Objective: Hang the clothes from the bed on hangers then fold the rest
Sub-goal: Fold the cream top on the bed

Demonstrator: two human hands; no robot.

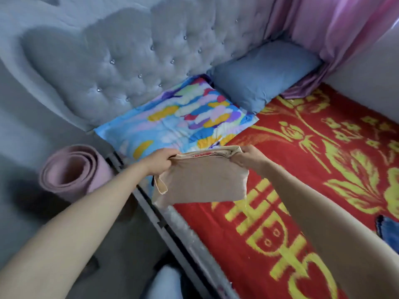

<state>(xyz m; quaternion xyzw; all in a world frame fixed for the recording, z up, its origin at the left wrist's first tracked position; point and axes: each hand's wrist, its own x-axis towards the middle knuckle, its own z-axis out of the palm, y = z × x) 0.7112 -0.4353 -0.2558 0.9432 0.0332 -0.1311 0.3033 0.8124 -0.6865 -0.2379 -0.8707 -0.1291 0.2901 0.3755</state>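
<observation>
Clothing first: a beige folded garment point(203, 180) hangs in the air above the near left edge of the bed, over the red blanket with yellow patterns point(302, 147). Its bunched top edge runs left to right, and the rest droops towards the near side. The left hand point(160, 161) grips the left end of that edge with curled fingers point(169, 158). The right hand point(248, 157) pinches the right end, so each hand has one end and neither is closer. Just beyond lies a multicoloured patterned pillow point(177, 119), with a plain blue pillow point(263, 76) to its right against the grey tufted headboard point(129, 57). A rolled pink mat point(71, 171) stands left of the bed. What kind of garment it is cannot be told; a dark blue item point(386, 234) at the right is cut off, and no hangers show.
</observation>
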